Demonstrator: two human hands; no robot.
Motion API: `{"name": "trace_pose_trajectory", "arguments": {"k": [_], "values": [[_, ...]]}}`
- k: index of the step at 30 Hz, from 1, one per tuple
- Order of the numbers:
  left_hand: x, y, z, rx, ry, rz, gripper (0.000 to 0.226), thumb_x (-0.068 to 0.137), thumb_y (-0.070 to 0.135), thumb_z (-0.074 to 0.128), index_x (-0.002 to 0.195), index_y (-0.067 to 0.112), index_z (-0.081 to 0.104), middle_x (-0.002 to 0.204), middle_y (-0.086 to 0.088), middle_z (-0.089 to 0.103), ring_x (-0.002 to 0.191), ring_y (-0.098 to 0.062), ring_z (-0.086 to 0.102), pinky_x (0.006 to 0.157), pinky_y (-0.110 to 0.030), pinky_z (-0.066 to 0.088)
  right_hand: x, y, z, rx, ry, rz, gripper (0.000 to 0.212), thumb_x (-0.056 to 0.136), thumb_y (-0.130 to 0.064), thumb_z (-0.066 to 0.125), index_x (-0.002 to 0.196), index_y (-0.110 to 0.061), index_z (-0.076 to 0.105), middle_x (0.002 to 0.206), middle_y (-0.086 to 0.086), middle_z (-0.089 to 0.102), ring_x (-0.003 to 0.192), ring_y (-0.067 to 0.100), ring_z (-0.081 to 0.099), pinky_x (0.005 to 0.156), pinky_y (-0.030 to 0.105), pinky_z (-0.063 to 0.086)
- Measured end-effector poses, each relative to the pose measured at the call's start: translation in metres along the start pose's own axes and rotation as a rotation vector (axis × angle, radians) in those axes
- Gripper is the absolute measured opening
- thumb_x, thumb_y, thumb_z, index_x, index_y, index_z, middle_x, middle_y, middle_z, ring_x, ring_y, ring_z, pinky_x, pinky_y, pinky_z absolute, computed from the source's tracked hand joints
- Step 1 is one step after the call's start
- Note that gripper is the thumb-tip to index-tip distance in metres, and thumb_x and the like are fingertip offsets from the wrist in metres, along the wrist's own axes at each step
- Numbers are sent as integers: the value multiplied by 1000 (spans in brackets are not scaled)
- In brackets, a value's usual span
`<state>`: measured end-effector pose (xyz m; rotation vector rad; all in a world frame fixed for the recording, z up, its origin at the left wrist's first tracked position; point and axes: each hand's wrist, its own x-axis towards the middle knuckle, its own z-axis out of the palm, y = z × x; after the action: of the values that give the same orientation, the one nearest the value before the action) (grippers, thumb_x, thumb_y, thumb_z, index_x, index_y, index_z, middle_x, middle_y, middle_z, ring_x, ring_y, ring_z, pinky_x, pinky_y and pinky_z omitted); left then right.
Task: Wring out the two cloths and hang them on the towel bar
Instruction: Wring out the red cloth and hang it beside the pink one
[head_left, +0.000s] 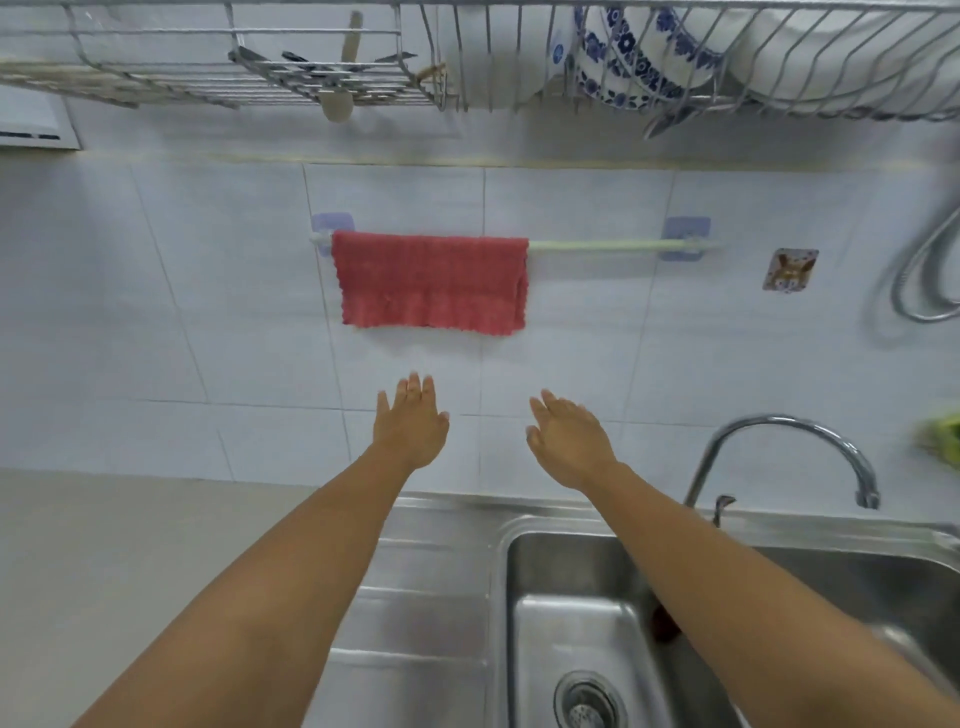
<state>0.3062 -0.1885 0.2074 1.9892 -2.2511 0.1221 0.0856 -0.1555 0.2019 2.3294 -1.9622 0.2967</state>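
I see a red cloth draped over the towel bar; my left hand and right hand hover below, fingers spread, holding nothing.

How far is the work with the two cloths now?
Done: one red cloth hangs over the left part of the towel bar. In hand: nothing; the left hand and right hand are open and empty below it. Left: the second cloth; something reddish lies in the sink, mostly hidden by the right forearm.
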Motion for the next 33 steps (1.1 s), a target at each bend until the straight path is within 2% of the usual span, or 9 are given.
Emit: {"name": "trace_pose_trajectory", "arguments": {"k": [8,14,20,26,33], "values": [[-38,69,56,-54,-164,122,62,103,38,21,153,9,-1,162,-11,-4,150,-26,1,121,-47,3,-76,49,51,-31,-177,114,54,101,-33,28,150,-11,25,161,10,19,140,30,32,115,44,26],[-61,136,97,-95,-246,210,61,102,33,29,153,9,7,162,-12,8,149,-27,11,120,-43,10,-124,99,68,-40,-223,190,46,96,-31,36,136,-9,45,145,11,43,127,34,46,102,46,41],[-77,204,136,-149,-332,278,61,100,36,36,151,6,17,159,-14,20,146,-29,20,119,-46,16,-156,157,85,39,-304,289,43,93,-25,42,133,-10,48,145,12,43,126,32,47,100,41,42],[-87,270,178,-172,-491,317,63,100,33,35,153,9,11,161,-12,11,149,-27,12,120,-48,10,-176,219,116,69,-396,336,39,89,-23,44,125,-10,52,134,9,51,123,30,48,100,38,40],[-73,322,218,-214,-545,354,59,98,33,41,148,7,25,154,-15,31,141,-30,31,114,-48,26,-172,260,156,140,-431,365,46,90,-22,48,134,-12,42,137,9,49,124,30,47,100,41,41]]}}
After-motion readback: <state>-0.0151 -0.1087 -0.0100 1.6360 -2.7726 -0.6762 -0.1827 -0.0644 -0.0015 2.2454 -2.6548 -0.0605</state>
